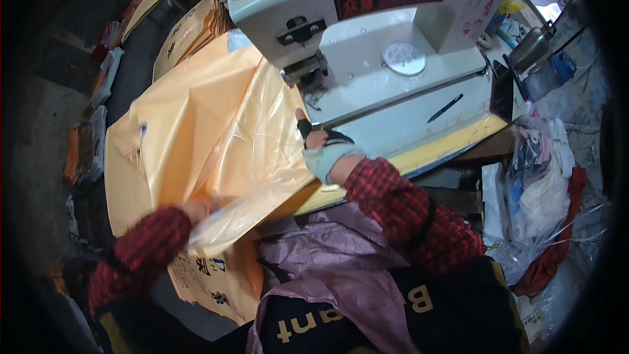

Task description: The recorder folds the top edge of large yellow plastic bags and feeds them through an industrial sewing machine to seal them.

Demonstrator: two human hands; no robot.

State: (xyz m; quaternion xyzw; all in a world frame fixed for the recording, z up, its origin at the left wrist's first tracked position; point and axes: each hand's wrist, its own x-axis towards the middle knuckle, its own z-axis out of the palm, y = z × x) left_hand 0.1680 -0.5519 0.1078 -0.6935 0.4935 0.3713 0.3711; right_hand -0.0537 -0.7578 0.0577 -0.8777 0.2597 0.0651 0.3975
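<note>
Under the head of the white industrial sewing machine [367, 6], a large orange woven sack [190, 124] lies spread over the left end of the pale counter [419, 124] and spills off its near edge toward the person's lap. Its surface is glossy and creased, with a clear plastic liner [262, 137] showing along the open edge near the needle and dark printed characters on the hanging part below. The right hand [322, 147], in a fingerless glove, rests pressed on the sack's edge just beside the presser foot; I cannot tell whether its fingers are curled or flat. The left hand [196, 211] is closed, pinching the liner and sack edge at the lower left. The sack looks light, limp and slippery, likely to slide and bunch, so it seems best held at its edge with both hands kept apart to keep it taut. A black pen [445, 108] lies on the counter to the right, and more orange sacks [190, 33] are stacked beyond.
</note>
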